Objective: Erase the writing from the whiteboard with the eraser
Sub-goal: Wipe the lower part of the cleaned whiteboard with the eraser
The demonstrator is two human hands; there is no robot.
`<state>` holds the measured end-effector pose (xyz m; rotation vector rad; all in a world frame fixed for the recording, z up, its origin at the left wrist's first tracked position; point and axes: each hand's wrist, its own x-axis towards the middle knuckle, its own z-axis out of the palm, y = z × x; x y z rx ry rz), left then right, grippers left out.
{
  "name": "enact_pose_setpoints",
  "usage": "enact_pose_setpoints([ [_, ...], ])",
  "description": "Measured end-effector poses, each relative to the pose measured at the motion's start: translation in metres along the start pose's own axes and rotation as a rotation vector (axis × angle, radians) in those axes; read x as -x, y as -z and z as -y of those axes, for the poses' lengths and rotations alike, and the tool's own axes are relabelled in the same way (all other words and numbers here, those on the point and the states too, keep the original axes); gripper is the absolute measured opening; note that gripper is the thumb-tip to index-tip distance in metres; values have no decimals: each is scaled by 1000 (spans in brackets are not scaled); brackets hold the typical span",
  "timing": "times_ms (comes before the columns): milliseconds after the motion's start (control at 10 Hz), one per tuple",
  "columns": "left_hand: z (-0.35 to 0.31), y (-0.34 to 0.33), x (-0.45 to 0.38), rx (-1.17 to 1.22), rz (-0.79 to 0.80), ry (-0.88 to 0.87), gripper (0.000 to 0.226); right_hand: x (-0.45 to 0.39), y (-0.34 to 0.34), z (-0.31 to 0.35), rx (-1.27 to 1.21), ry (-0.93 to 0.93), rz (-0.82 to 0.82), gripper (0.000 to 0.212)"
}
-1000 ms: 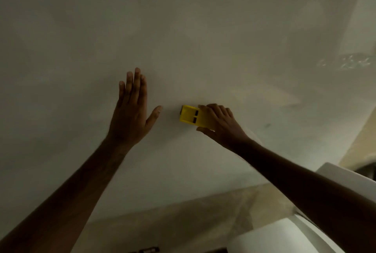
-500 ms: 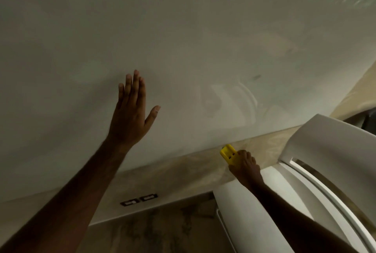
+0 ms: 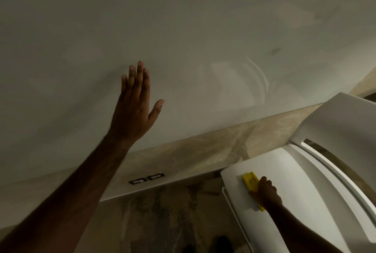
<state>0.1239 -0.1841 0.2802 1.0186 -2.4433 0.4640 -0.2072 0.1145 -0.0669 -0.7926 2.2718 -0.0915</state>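
Two hands show: the left hand (image 3: 135, 114) lies flat, fingers straight, against the whiteboard (image 3: 183, 29) at 9 o'clock. At 4 o'clock the right hand (image 3: 265, 192) grips the yellow eraser (image 3: 249, 180) on a white chair (image 3: 317, 171).

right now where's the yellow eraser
In the head view the yellow eraser is at lower right, off the whiteboard, gripped by the right hand against the white chair seat, below the board's bottom edge.
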Motion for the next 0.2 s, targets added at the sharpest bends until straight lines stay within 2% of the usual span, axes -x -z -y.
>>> enact_pose_setpoints([
  [200, 1, 8, 10, -9, 5, -26, 85, 6, -16, -7, -13, -7, -13, 80],
])
